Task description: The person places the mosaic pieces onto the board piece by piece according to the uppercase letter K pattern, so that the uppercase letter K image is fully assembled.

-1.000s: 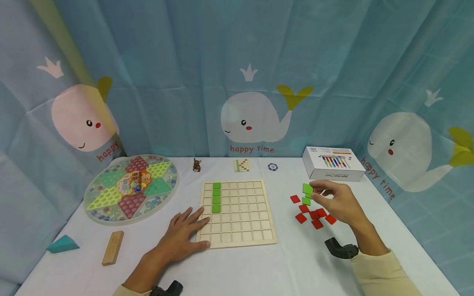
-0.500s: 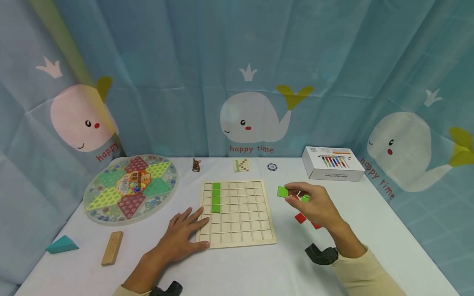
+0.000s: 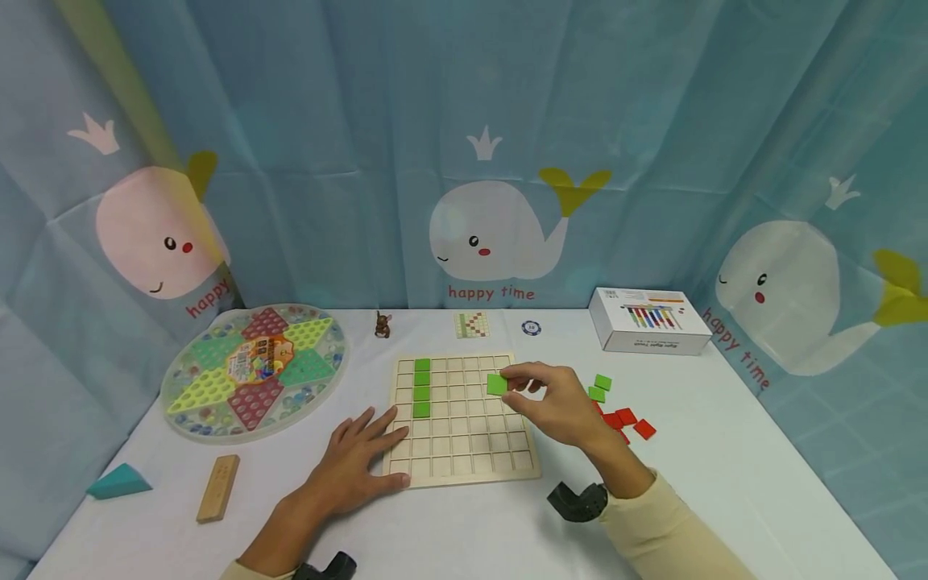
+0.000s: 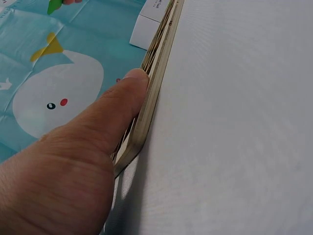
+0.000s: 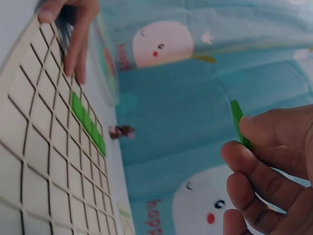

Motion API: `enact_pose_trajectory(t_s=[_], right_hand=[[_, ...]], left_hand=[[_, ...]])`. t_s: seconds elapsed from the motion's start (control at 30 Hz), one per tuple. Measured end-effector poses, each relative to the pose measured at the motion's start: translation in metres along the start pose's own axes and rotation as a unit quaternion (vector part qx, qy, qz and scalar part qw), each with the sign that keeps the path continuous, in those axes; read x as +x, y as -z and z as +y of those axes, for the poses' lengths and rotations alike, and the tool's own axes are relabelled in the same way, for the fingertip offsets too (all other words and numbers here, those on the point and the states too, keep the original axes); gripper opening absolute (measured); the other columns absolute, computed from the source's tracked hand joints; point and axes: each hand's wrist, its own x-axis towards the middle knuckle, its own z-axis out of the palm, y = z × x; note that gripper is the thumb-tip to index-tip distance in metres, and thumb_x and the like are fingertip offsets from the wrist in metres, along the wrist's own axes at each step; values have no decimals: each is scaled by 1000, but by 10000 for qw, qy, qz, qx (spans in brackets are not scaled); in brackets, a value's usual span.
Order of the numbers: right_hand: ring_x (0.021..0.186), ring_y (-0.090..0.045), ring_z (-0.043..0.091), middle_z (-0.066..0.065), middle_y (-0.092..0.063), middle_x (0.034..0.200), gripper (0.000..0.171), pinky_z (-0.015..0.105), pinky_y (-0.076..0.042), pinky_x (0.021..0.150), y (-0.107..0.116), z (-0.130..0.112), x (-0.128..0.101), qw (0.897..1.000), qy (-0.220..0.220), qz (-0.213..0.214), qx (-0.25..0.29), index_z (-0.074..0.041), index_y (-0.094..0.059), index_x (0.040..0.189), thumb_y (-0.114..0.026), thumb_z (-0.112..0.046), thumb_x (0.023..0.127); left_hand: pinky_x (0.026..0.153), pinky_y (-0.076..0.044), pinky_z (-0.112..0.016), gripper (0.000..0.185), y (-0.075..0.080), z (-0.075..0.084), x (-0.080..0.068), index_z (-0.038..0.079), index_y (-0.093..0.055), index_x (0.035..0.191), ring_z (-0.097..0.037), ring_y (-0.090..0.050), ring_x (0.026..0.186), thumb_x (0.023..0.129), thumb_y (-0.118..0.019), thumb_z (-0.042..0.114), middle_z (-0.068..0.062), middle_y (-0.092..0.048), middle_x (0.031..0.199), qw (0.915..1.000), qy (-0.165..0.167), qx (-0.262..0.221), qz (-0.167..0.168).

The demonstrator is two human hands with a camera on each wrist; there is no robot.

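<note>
My right hand (image 3: 554, 403) pinches a green square tile (image 3: 496, 384) between thumb and fingers, above the right part of the wooden grid board (image 3: 464, 443). In the right wrist view the tile (image 5: 237, 120) appears edge-on, well off the board. My left hand (image 3: 355, 459) lies with fingers spread at the board's near left corner; its thumb (image 4: 122, 100) rests on the board's edge in the left wrist view. A column of green tiles (image 3: 422, 393) sits in the board's second column from the left. To the right lie two loose green tiles (image 3: 602, 383) and several red tiles (image 3: 644, 428).
Behind the board stand a small brown figurine (image 3: 383, 325), a printed pattern card (image 3: 472, 325), a poker chip (image 3: 532, 328) and a white box (image 3: 650, 321). At left are a Chinese checkers board (image 3: 254, 370), a wooden block (image 3: 218, 488) and a teal wedge (image 3: 119, 481).
My right hand has carried the green tile leftward from the loose pile to above the board, uncovering other loose tiles. My left hand stays at the board's corner.
</note>
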Motion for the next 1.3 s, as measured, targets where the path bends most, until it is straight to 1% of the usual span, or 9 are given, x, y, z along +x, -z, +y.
enact_pose_trajectory(t_s=[0.1, 0.33, 0.43, 0.57, 0.73, 0.8, 0.97, 1.07, 1.3], right_hand=[[85, -61, 12, -5, -69, 95, 25, 35, -50, 74, -15, -2, 6, 9999, -51, -153, 1, -4, -71, 108, -74, -5, 84], [82, -59, 7, -13, -64, 82, 21, 32, -49, 72, -56, 3, 16, 9982, -268, -526, 138, -7, -72, 106, -73, -9, 85], [81, -59, 8, -12, -64, 83, 21, 30, -49, 71, -71, 6, 19, 9976, -241, -645, 98, -6, -72, 106, -73, -9, 85], [80, -59, 8, -8, -66, 86, 22, 28, -49, 68, -87, 10, 25, 9964, -256, -801, 110, -4, -72, 107, -73, -10, 85], [74, -57, 8, -8, -64, 81, 22, 24, -49, 65, -102, 16, 30, 9932, -495, -1047, 132, 0, -72, 105, -71, -7, 84], [72, -57, 7, -8, -63, 79, 21, 23, -49, 65, -107, 19, 30, 9916, -597, -1146, 111, 0, -72, 103, -71, -6, 83], [72, -57, 5, -10, -62, 79, 21, 22, -50, 67, -118, 23, 30, 9867, -928, -1336, 43, -1, -72, 103, -71, -6, 83], [71, -56, 5, -11, -60, 78, 21, 22, -49, 65, -123, 23, 30, 9841, -1068, -1414, -120, -3, -72, 104, -73, -8, 84], [67, -54, 5, -11, -58, 74, 20, 21, -47, 59, -128, 21, 32, 9822, -1024, -1517, -428, -4, -72, 103, -74, -8, 83]], left_hand=[[107, -11, -59, 74, 1, 0, -1, 18, -59, 136, -40, -21, 140, 77, -70, 61, -5, -35, 152, 10000, 11, -16, 14], [107, -11, -59, 74, 1, -2, -2, 18, -59, 136, -40, -22, 140, 78, -68, 62, -5, -35, 152, 10000, 13, 21, 23], [106, -12, -59, 73, 1, -2, -2, 18, -59, 136, -40, -22, 140, 78, -68, 62, -5, -35, 152, 10000, -20, 18, 39], [106, -11, -59, 73, 1, -2, -2, 18, -59, 136, -40, -21, 140, 78, -68, 62, -5, -35, 153, 10000, -40, 0, 50], [106, -11, -60, 73, 0, -3, -1, 19, -59, 136, -40, -21, 140, 78, -67, 63, -4, -34, 153, 10000, -36, 1, 3], [106, -11, -60, 73, -1, -3, -1, 19, -58, 136, -40, -21, 140, 78, -67, 63, -4, -34, 153, 10000, -22, -10, -24], [107, -11, -60, 73, -1, -3, -1, 19, -58, 137, -40, -21, 140, 79, -67, 63, -4, -34, 153, 10000, -29, -26, -19], [106, -11, -60, 73, -1, -3, -1, 19, -58, 136, -40, -21, 140, 79, -67, 63, -4, -35, 153, 10000, -77, -20, 22], [106, -12, -61, 74, -2, -4, -1, 18, -59, 136, -40, -22, 140, 79, -66, 64, -4, -35, 152, 9999, -142, 2, 77]])
